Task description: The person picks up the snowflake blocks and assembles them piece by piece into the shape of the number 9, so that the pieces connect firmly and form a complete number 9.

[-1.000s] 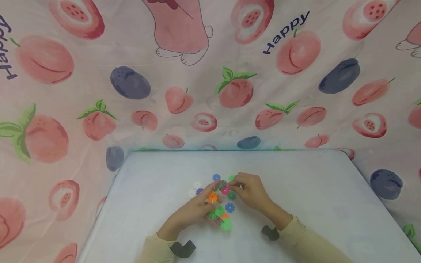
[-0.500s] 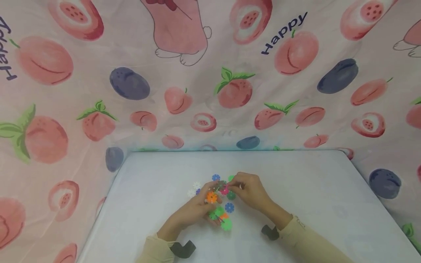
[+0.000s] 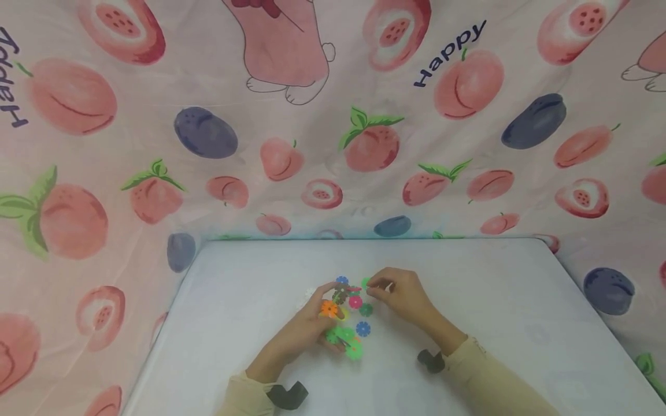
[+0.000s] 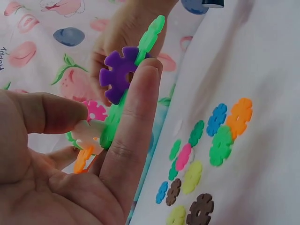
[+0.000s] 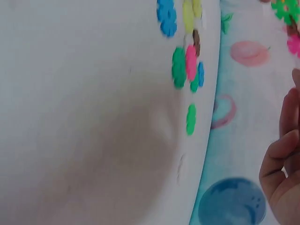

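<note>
My left hand (image 3: 307, 320) grips a cluster of joined notched plastic discs above the table. In the left wrist view a purple disc (image 4: 115, 77) joins bright green discs (image 4: 151, 40); near the thumb are a white disc (image 4: 89, 130), a pink disc (image 4: 96, 110) and an orange disc (image 4: 83, 159). A pink disc (image 3: 354, 289) seen edge-on sticks out at the cluster's far end. Just right of it, apart, is my right hand (image 3: 403, 292), fingers loosely bent with nothing visible in them. The right wrist view cuts off part of that hand.
Loose discs lie on the white table (image 3: 468, 318) below the cluster, including a blue disc (image 3: 363, 329), a dark green disc (image 3: 366, 310) and a pink disc (image 3: 355, 302). A fruit-print cloth (image 3: 333, 115) hangs behind the table.
My right hand has let go of the pink disc at the cluster and drawn slightly right and away. The left hand has shifted a little left, turning the cluster slightly.
</note>
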Demonstrator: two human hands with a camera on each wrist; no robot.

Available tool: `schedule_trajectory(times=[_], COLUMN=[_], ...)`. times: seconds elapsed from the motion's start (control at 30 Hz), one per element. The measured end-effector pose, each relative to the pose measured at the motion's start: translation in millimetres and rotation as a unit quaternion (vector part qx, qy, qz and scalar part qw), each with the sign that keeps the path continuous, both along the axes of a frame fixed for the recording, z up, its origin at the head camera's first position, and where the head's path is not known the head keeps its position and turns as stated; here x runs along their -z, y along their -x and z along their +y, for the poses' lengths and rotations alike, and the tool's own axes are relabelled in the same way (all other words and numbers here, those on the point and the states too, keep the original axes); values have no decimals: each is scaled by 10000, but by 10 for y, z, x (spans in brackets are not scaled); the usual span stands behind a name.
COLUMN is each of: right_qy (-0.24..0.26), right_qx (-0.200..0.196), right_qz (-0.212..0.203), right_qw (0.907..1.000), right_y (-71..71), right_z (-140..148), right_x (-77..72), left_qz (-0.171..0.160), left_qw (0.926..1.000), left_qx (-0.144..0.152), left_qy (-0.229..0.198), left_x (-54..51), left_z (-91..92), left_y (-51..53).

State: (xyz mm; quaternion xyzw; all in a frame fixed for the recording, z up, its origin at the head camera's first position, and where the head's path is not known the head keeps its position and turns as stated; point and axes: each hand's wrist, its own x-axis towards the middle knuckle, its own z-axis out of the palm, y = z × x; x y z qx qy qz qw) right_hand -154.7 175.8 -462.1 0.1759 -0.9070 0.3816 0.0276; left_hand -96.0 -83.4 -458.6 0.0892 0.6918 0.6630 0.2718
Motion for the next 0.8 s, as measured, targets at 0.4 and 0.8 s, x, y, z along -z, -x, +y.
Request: schedule_trajectory(times=[0.4, 0.8], right_qy=[-581, -625], right_qx=[603, 466], right_qz=[-1297, -1596], right_qw=[9880, 9841], right_y=[229, 362], right_z=[141, 89], right_x=[198, 385], left_qz=[-152, -247], left_qw=[9995, 9991], left_qx=[-208, -261], left_qy=[-192, -231], left_x=[11, 17], left_z=[-34, -30], left_y=[15, 32])
